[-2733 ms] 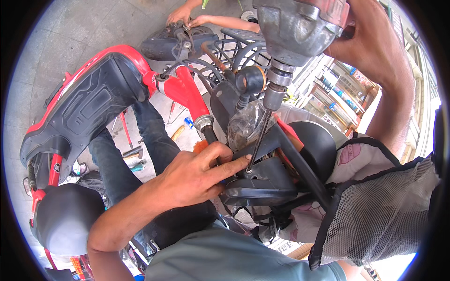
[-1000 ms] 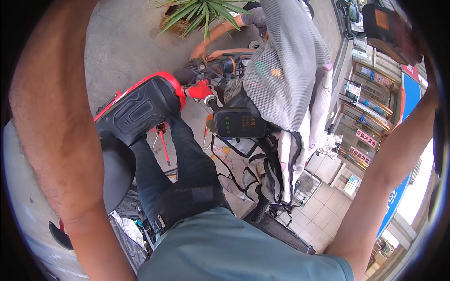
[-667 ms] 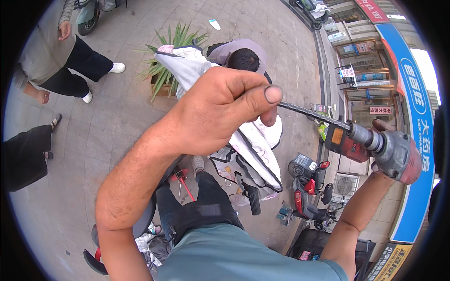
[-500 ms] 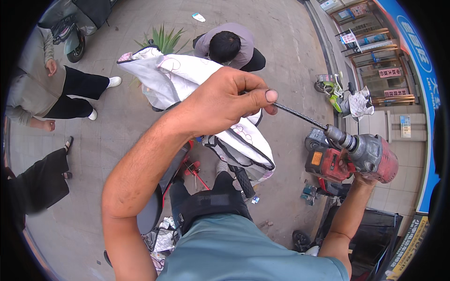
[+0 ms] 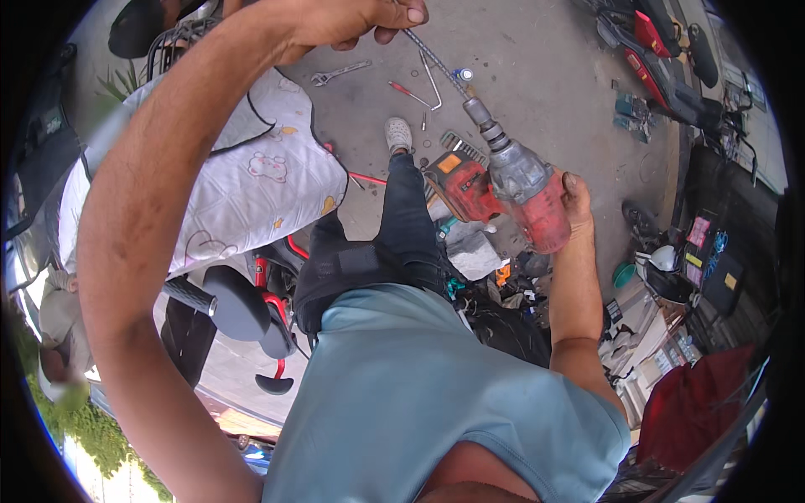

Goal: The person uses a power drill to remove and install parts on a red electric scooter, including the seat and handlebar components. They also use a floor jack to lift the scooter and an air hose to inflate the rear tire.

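Observation:
My right hand (image 5: pixel 577 201) holds a red and grey cordless drill (image 5: pixel 530 186) from behind. Its thumb shows at the drill's rear, while the other fingers are hidden by the body. The drill's battery pack (image 5: pixel 455 180) faces toward my legs. A long, thin, spiral drill bit (image 5: pixel 436 60) sticks out of the chuck, slanting up and to the left. At the top of the view, my left hand (image 5: pixel 356 18) pinches the far end of that bit between thumb and fingers. Both arms are raised in front of my body.
A white quilted scooter cover (image 5: pixel 260 197) and a black handlebar grip (image 5: pixel 189 295) are at the left. On the ground ahead lie an adjustable wrench (image 5: pixel 342 74) and a socket tray (image 5: pixel 463 147). A red motorbike (image 5: pixel 662 75) stands far right; a heap of parts (image 5: pixel 511 289) lies beside me.
My view has turned, bringing ground tools and the motorbike into sight. In the picture, drill and hands have shifted up and left. My hands keep hold of the drill and bit.

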Demonstrator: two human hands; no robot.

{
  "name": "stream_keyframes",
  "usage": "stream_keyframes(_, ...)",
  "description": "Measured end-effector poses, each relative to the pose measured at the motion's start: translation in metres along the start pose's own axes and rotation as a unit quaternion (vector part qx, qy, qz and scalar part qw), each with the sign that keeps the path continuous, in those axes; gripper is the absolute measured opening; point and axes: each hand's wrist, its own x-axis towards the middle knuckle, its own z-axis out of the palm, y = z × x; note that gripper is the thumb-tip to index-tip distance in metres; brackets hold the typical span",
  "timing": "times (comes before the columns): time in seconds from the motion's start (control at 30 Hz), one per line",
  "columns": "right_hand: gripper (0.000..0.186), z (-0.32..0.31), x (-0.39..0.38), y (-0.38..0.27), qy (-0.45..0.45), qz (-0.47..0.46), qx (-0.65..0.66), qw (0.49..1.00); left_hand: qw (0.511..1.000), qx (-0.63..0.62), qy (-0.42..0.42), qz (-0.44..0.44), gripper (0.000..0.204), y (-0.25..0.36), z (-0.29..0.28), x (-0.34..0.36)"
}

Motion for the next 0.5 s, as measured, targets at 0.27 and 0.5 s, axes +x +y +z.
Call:
stream_keyframes(0.27,0.086,-0.168,0.091,0.058,0.139,0.014,-0.256,0.956,0.975,-0.124,-0.026,-0.181,0.037,-0.036,0.188,0.222)
stream_keyframes(0.5,0.063,-0.411,0.189,0.155,0.325,0.06,-0.14,0.933,0.831,-0.384,0.098,-0.391,0.028,-0.271,0.31,0.235)
